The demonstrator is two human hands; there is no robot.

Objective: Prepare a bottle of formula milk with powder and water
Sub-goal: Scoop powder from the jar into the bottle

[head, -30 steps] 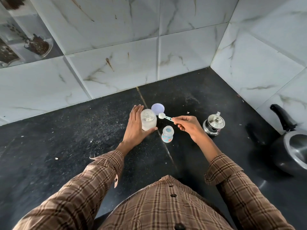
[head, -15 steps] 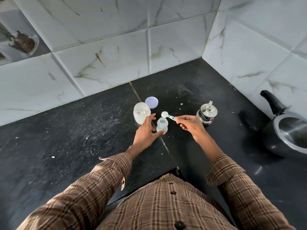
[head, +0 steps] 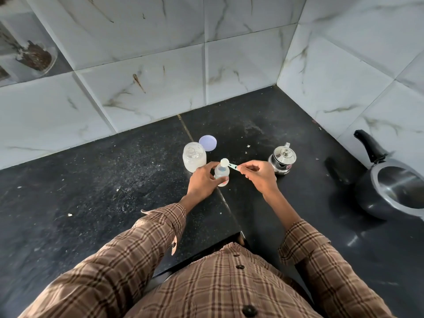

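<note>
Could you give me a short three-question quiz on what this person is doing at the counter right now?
1. True or false: the left hand grips the baby bottle.
2. The right hand pinches: A) the purple lid B) the scoop C) the steel pot.
3. Fill in: the scoop's bowl is over the ____'s mouth.

Key: 1 true; 2 B; 3 bottle.

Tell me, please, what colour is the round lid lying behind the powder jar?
Pale lilac; the lid shows best in the head view, flat on the black counter.
</note>
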